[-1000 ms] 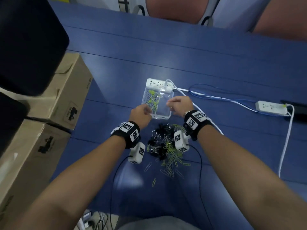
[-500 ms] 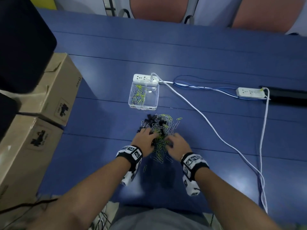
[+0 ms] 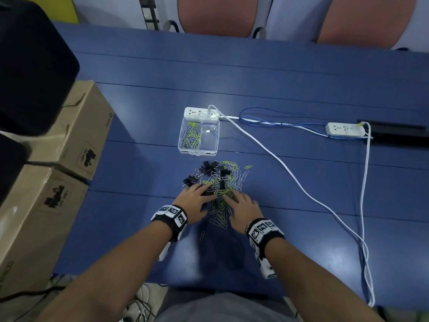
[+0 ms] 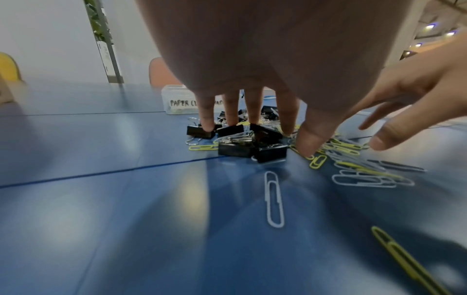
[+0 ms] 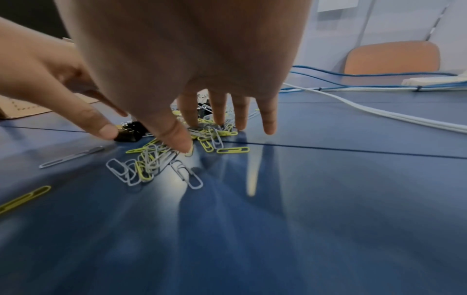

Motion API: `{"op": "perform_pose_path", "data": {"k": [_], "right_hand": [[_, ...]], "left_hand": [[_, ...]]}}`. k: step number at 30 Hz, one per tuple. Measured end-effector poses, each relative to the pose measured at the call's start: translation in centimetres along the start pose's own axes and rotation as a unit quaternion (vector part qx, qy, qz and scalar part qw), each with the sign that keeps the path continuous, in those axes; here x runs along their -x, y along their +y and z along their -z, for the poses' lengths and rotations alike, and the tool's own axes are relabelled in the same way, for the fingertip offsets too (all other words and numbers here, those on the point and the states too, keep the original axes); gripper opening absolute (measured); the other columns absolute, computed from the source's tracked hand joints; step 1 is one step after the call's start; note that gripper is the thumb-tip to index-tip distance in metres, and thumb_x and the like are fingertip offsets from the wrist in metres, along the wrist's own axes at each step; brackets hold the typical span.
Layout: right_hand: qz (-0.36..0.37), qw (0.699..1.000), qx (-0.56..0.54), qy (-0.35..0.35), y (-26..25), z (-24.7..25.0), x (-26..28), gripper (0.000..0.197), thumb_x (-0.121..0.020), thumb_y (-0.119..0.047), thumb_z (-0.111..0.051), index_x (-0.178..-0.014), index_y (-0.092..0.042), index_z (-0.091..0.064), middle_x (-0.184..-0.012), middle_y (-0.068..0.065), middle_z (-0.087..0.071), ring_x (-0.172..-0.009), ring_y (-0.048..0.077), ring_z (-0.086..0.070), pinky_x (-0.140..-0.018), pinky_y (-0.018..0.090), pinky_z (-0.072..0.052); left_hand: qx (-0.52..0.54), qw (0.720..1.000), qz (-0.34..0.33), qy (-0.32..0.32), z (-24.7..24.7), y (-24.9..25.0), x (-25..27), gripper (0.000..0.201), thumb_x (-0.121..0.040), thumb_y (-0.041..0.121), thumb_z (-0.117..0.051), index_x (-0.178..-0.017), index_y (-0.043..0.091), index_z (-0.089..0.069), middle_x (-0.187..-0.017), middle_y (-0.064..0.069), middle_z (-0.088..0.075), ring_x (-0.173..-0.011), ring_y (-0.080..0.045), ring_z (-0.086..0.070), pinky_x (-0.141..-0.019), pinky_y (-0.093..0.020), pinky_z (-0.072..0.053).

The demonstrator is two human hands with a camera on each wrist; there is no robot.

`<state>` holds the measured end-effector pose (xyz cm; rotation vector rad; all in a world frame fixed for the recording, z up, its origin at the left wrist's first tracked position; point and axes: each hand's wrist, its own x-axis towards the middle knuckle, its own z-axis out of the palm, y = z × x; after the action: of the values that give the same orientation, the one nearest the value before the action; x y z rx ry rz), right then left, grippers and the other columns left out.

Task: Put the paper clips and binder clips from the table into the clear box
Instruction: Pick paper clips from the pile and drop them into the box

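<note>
Both hands have come back from the clear box, where they were one second ago, to the heap of clips on the near part of the blue table. Now the left hand lies palm down over the left side of the heap, with straight, slightly spread fingers; in the left wrist view its fingertips touch the black binder clips and the thumb presses down at the edge of the paper clips. It holds nothing. The right hand is also flat and spread, palm down, on the right side of the heap; in the right wrist view its fingers reach down into the yellow and grey paper clips, and nothing is pinched between them. The two hands are close beside each other. Some single paper clips lie apart from the heap, nearer to the person. The clear box stands on the table just behind the heap, with its lid off; its left compartment has many paper clips inside, and its front wall has handwritten labels. A white power strip touches the back of the box, and a white cable runs from it over the table to the right. Two cardboard boxes stand at the left edge of the table.
</note>
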<state>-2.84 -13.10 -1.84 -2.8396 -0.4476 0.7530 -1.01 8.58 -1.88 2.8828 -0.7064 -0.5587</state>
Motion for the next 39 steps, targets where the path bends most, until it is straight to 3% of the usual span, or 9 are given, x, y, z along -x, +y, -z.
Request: {"op": "perform_pose_path", "data": {"k": [7,11,13,18,21,26,28,33,39], "right_hand": [[-0.041,0.998,-0.033,0.041,1.4,0.1,0.3,0.068,-0.087,-0.024,-0.052,-0.149,-0.030,-0.025,-0.158,0.008,-0.019,-0.142,0.031,-0.022,-0.112,0.054,-0.027],[-0.129,0.986,-0.072,0.078,2.0,1.1,-0.4,0.069,-0.085,-0.023,-0.054,-0.148,-0.024,-0.025,-0.155,0.007,-0.022,-0.138,0.031,-0.027,-0.106,0.050,-0.036],[-0.165,0.982,-0.077,0.053,2.1,1.6,-0.9,0.069,-0.084,-0.025,-0.056,-0.147,-0.020,-0.028,-0.152,0.007,-0.024,-0.135,0.032,-0.028,-0.105,0.049,-0.037],[-0.124,0.984,-0.129,0.026,1.5,1.5,-1.8,0.056,-0.082,-0.018,-0.056,-0.137,-0.015,-0.043,-0.135,0.011,-0.036,-0.122,0.034,-0.037,-0.099,0.046,-0.044],[-0.135,0.977,-0.162,0.039,2.1,1.7,-2.0,0.056,-0.081,-0.023,-0.060,-0.134,-0.012,-0.044,-0.132,0.012,-0.036,-0.120,0.036,-0.040,-0.097,0.044,-0.044],[-0.109,0.985,-0.130,-0.040,2.3,2.2,-1.7,0.093,-0.062,-0.055,-0.075,-0.137,-0.014,-0.036,-0.132,0.009,-0.028,-0.121,0.036,-0.034,-0.100,0.044,-0.042],[-0.081,0.990,-0.104,-0.045,1.8,1.3,-1.2,0.103,-0.055,-0.054,-0.081,-0.138,-0.014,-0.034,-0.130,0.010,-0.029,-0.116,0.035,-0.036,-0.099,0.046,-0.044],[-0.060,0.993,-0.097,0.020,1.2,-0.4,-0.3,0.056,-0.080,-0.022,-0.069,-0.130,-0.011,-0.047,-0.124,0.011,-0.038,-0.109,0.036,-0.049,-0.093,0.041,-0.047],[-0.066,0.991,-0.109,0.041,1.3,-0.7,0.0,0.027,-0.086,-0.008,-0.055,-0.113,-0.007,-0.060,-0.116,0.011,-0.047,-0.100,0.033,-0.056,-0.084,0.037,-0.048]], "left_hand": [[-0.008,0.999,0.036,0.004,1.2,-1.1,1.0,0.047,-0.083,0.042,-0.055,-0.129,0.036,-0.058,-0.154,-0.005,-0.034,-0.140,-0.035,-0.028,-0.113,-0.050,-0.027],[0.017,0.998,0.006,0.054,1.7,0.6,0.7,0.035,-0.082,0.037,-0.051,-0.110,0.024,-0.066,-0.117,-0.003,-0.060,-0.108,-0.026,-0.051,-0.090,-0.044,-0.048],[0.029,1.000,0.010,0.007,1.6,2.9,0.5,0.038,-0.084,0.038,-0.051,-0.118,0.022,-0.056,-0.108,-0.002,-0.057,-0.101,-0.025,-0.053,-0.081,-0.042,-0.051],[0.138,0.978,0.124,-0.094,-0.4,6.8,0.1,0.101,-0.067,0.044,-0.075,-0.146,0.029,-0.013,-0.137,-0.011,-0.034,-0.118,-0.040,-0.045,-0.087,-0.051,-0.051],[0.133,0.978,0.116,-0.107,-1.1,7.1,-0.6,0.107,-0.065,0.037,-0.079,-0.147,0.030,-0.009,-0.142,-0.011,-0.024,-0.123,-0.043,-0.037,-0.087,-0.055,-0.051],[0.148,0.981,0.111,-0.050,-1.3,6.8,-1.3,0.095,-0.068,0.036,-0.076,-0.143,0.026,-0.020,-0.131,-0.010,-0.032,-0.113,-0.040,-0.047,-0.084,-0.052,-0.052],[0.158,0.980,0.110,-0.042,-1.1,6.7,-1.8,0.098,-0.066,0.041,-0.077,-0.145,0.027,-0.020,-0.130,-0.010,-0.035,-0.111,-0.039,-0.048,-0.086,-0.052,-0.052],[0.147,0.983,0.106,-0.032,-0.4,6.4,-2.6,0.054,-0.074,0.029,-0.069,-0.123,0.020,-0.048,-0.118,-0.011,-0.045,-0.102,-0.036,-0.056,-0.080,-0.045,-0.052],[0.155,0.983,0.092,-0.024,-0.1,5.7,-2.5,0.025,-0.078,0.008,-0.060,-0.103,0.012,-0.063,-0.104,-0.013,-0.059,-0.094,-0.034,-0.060,-0.076,-0.039,-0.052]]}}
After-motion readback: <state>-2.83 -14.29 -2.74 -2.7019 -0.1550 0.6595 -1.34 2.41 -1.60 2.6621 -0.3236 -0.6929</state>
